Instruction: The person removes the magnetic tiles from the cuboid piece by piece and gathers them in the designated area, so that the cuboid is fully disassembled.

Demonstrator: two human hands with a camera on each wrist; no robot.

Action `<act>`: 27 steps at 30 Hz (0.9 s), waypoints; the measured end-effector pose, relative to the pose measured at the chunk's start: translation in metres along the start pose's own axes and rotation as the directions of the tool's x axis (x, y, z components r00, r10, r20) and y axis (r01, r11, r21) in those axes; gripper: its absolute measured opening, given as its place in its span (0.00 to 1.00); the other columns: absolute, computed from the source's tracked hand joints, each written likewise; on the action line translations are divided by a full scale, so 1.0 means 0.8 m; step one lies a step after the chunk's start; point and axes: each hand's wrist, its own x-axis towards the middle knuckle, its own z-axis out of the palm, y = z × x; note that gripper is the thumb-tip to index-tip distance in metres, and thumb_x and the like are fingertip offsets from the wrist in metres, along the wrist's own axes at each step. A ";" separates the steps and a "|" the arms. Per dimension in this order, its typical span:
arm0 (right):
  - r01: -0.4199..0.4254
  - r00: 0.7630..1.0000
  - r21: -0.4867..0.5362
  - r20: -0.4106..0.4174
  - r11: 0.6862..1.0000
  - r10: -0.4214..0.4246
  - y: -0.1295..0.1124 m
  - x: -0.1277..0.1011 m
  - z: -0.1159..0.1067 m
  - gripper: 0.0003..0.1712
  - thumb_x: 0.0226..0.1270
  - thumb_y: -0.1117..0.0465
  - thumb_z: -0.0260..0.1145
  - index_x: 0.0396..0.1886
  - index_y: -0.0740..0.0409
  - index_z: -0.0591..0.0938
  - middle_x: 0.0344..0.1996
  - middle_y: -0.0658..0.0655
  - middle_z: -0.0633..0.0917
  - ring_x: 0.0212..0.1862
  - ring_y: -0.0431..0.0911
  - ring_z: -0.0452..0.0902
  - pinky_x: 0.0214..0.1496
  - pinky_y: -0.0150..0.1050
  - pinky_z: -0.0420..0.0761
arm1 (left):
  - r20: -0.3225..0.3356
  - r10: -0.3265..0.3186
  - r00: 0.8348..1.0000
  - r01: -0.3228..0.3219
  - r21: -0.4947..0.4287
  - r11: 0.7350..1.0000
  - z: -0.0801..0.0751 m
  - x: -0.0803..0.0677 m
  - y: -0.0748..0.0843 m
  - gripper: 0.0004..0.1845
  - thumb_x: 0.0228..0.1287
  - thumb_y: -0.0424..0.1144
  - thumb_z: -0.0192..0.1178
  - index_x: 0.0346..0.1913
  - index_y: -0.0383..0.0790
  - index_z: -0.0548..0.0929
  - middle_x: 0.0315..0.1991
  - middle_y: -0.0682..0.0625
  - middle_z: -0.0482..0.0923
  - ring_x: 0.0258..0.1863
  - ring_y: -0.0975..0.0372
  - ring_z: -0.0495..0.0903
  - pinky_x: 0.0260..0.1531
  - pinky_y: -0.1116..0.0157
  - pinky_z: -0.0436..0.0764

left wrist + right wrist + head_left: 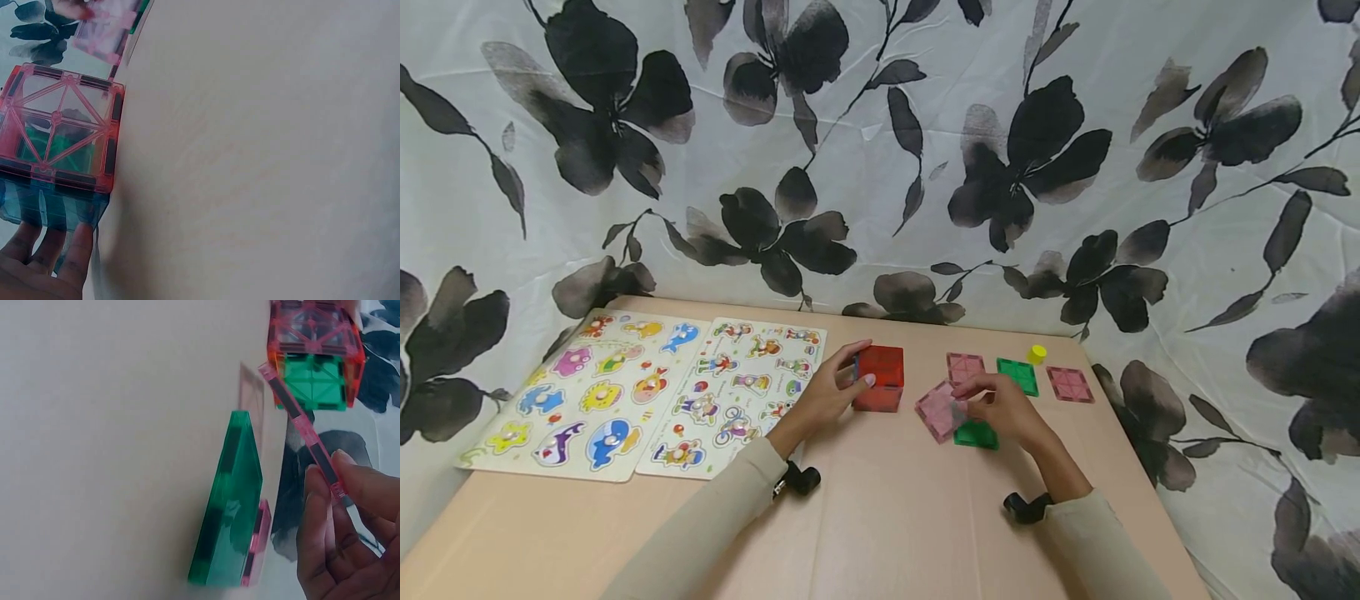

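Fingers of my right hand pinch a pink tile tilted above the green tile; its far edge is hidden by my knuckles. My left hand grips the red cube mid-table; the wrist view cuts off the thumb.

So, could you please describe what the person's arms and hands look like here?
Both arms wear long, plain cream sleeves down to the wrists. A small black device sits at each wrist, by the left hand and the right hand. The hands are bare, with no gloves visible.
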 end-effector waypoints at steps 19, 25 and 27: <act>-0.144 0.968 0.182 -0.180 0.973 0.177 0.059 -0.069 -0.063 0.17 0.75 0.66 0.69 0.60 0.63 0.86 0.58 0.69 0.83 0.45 0.47 0.90 0.47 0.33 0.91 | 0.006 0.002 1.000 -0.002 -0.013 1.000 -0.001 0.000 -0.002 0.34 0.78 0.40 0.64 0.81 0.60 0.66 0.79 0.46 0.66 0.81 0.42 0.64 0.76 0.45 0.73; -0.154 0.957 0.188 -0.214 0.970 0.194 0.085 -0.087 -0.077 0.19 0.75 0.65 0.70 0.62 0.65 0.84 0.57 0.69 0.83 0.44 0.42 0.87 0.47 0.31 0.90 | 0.003 0.010 1.000 -0.010 -0.013 1.000 0.000 0.000 -0.002 0.34 0.77 0.40 0.65 0.81 0.60 0.66 0.79 0.45 0.66 0.82 0.42 0.63 0.76 0.43 0.72; -0.172 0.952 0.188 -0.220 0.967 0.212 0.093 -0.092 -0.081 0.20 0.76 0.65 0.70 0.63 0.66 0.84 0.56 0.67 0.84 0.44 0.40 0.86 0.46 0.30 0.90 | 0.001 0.016 1.000 -0.016 -0.009 1.000 0.000 0.000 -0.002 0.34 0.77 0.41 0.65 0.81 0.59 0.66 0.79 0.45 0.67 0.82 0.43 0.63 0.76 0.43 0.72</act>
